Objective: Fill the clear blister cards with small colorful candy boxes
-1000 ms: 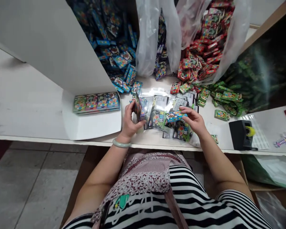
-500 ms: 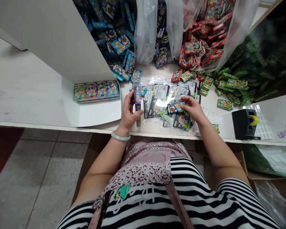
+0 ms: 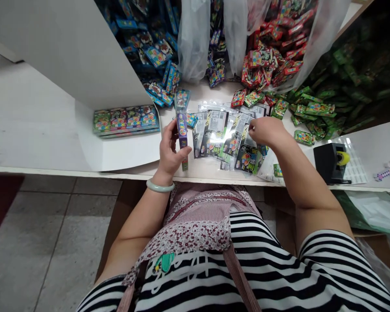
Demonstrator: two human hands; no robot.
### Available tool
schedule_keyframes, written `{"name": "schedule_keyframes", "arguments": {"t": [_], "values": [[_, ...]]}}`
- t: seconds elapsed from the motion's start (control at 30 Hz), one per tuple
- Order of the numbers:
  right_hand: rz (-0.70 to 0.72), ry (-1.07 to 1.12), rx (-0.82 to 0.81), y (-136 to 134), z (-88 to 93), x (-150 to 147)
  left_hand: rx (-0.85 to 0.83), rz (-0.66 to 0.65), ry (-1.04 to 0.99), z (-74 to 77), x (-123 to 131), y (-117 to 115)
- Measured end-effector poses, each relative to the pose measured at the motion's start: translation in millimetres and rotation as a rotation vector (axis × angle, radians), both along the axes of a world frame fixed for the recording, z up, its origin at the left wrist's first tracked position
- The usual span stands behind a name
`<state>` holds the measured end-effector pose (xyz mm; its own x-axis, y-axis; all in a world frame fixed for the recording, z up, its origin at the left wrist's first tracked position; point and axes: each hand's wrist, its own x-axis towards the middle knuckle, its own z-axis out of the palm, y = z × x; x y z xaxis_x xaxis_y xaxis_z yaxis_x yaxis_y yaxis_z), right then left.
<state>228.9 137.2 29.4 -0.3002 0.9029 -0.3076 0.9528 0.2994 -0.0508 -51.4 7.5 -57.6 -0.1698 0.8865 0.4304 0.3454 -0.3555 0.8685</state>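
Note:
My left hand is closed around a row of small printed boxes stood on edge, purple in the middle, with blue at the far end and green at the near end. My right hand is curled over flat clear bags with black and green printed cards. Its thumb and fingers are bent together; what they grip is hidden. Part of a blue box shows below the right palm. Another small blue box lies just right of the row.
Heaps of blue, purple, red and green boxes lie at the back, some in plastic bags. Stacked box rows rest on a white sheet at left. A black tape dispenser stands at right.
My right hand has turned over and moved slightly up and right. The blue box that showed in its fingertips is now mostly hidden under it. My left hand keeps its row of boxes.

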Motion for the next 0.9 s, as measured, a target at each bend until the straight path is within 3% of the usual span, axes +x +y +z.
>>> {"name": "schedule_keyframes", "arguments": {"t": [0.1, 0.23, 0.33, 0.43, 0.53, 0.7, 0.9], "values": [[0.018, -0.1, -0.185, 21.7, 2.4, -25.5, 0.017, -0.025, 0.021, 3.3, 8.6, 0.9], [-0.102, 0.456, -0.361, 30.7, -1.7, -13.0, -0.001, -0.022, 0.051, 3.0, 5.4, -6.7], [-0.121, 0.701, -0.324, 7.5, -6.9, 18.9, -0.008, -0.003, 0.044, 0.2, -5.7, -13.1], [-0.024, 0.613, -0.195, -29.8, -18.1, 40.1, 0.015, -0.006, 0.027, -3.4, -11.6, -14.0], [0.2, 0.544, -0.075, -54.7, -32.4, 42.2, 0.011, -0.024, 0.034, -5.5, -7.0, -11.0], [0.378, 0.363, -0.109, -47.1, -50.3, 36.7, 0.005, -0.111, 0.082, -1.5, 3.7, -12.8], [0.499, 0.429, -0.034, -47.6, -66.4, 40.4, -0.009, -0.102, 0.216, 6.9, 0.3, -18.3]]}}
